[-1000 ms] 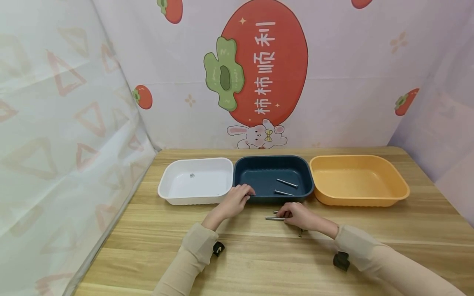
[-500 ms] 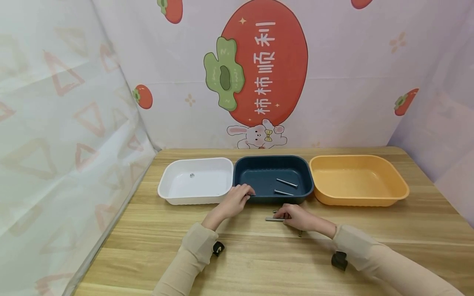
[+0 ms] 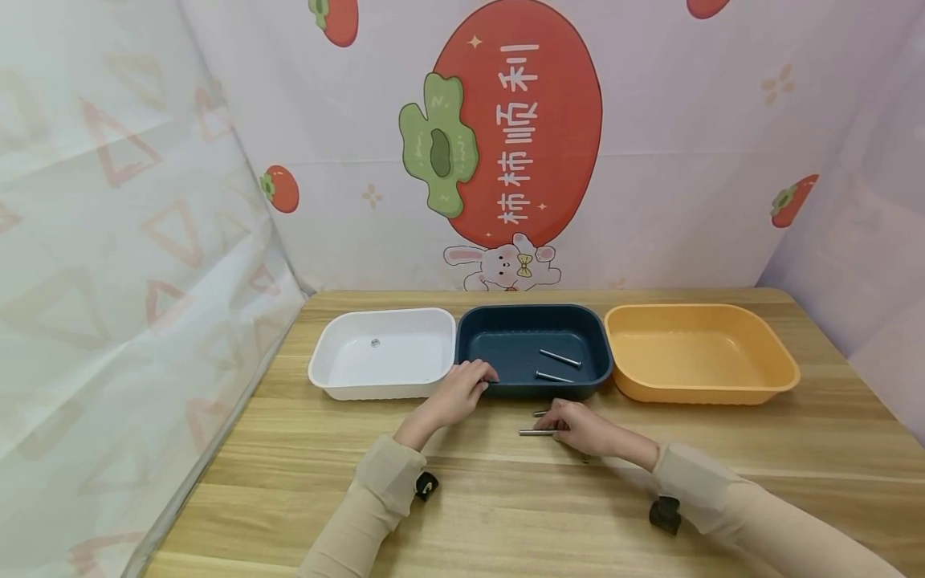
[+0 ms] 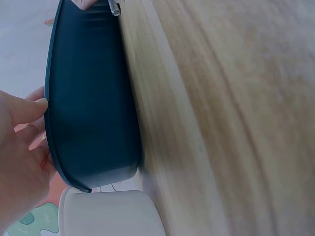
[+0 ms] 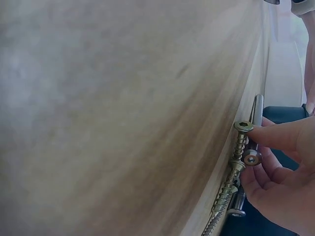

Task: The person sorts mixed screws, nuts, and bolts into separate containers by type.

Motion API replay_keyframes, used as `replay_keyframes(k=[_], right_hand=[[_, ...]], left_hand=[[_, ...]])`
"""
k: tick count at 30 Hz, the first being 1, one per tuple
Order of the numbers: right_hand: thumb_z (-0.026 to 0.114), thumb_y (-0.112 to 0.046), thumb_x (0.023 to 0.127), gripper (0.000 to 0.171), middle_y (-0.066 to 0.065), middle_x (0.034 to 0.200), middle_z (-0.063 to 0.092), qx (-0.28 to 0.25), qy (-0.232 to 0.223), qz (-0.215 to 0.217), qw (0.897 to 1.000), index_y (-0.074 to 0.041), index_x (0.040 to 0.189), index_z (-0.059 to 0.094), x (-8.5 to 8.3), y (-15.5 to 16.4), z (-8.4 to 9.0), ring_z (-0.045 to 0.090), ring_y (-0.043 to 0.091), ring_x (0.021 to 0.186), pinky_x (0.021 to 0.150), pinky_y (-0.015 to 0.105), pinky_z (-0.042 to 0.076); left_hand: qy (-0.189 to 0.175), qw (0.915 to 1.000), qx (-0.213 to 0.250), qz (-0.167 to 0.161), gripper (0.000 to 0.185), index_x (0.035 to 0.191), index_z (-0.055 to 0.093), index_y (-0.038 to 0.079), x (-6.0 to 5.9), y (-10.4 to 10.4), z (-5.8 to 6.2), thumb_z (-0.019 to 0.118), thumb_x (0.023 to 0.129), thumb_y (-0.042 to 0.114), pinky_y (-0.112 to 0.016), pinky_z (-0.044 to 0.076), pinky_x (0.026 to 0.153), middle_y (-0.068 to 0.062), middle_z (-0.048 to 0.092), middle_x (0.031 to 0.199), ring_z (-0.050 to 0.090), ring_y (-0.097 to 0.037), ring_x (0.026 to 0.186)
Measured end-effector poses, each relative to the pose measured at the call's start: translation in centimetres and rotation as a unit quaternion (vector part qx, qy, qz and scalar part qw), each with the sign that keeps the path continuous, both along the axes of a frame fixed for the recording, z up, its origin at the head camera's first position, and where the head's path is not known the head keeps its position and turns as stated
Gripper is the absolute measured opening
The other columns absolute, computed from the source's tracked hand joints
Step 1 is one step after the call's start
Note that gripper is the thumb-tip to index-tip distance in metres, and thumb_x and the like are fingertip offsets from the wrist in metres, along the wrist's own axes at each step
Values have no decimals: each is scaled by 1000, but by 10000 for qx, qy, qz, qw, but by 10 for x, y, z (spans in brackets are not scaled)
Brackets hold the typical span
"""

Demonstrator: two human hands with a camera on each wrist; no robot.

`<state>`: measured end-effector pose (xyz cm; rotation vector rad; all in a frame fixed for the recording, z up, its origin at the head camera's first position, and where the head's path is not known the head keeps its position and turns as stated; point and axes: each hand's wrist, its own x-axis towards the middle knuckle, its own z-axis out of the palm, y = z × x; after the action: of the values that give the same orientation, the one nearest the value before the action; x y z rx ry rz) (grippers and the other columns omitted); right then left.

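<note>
My left hand (image 3: pixel 462 387) grips the near rim of the dark blue tray (image 3: pixel 535 308) at its left corner, fingers curled over the edge (image 4: pixel 29 110). Two silver bolts (image 3: pixel 560 358) lie inside that tray. On the table just in front of the tray, my right hand (image 3: pixel 560 425) pinches a long silver bolt (image 3: pixel 533 432) that sticks out to its left. The right wrist view shows the fingertips (image 5: pixel 280 137) at the bolt's head, beside a gold screw (image 5: pixel 229 187) lying on the wood. A second bolt (image 3: pixel 539 413) lies close behind the hand.
A white tray (image 3: pixel 383 315) with one small nut (image 3: pixel 375 343) sits left of the blue tray, touching it. An orange tray (image 3: pixel 701 309) stands to the right. A printed curtain closes the back and sides. Bare wood stretches toward me.
My right hand has drawn the silver bolt slightly toward me across the table. The left hand stays on the blue tray's rim.
</note>
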<state>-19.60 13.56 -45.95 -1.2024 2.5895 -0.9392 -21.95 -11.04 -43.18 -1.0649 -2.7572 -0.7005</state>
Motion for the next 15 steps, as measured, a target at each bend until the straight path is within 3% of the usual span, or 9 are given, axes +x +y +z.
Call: replay_keyframes(k=[15], right_hand=[[58, 9, 77, 24, 6, 76, 50, -173, -270, -183, 9993, -1, 97, 67, 8, 5, 17, 42, 10, 67, 59, 19, 39]], left_hand=[[-68, 10000, 44, 3, 15, 98, 55, 10, -1, 0, 0, 48, 88, 1, -32, 37, 81, -2, 56, 96, 50, -17, 90]])
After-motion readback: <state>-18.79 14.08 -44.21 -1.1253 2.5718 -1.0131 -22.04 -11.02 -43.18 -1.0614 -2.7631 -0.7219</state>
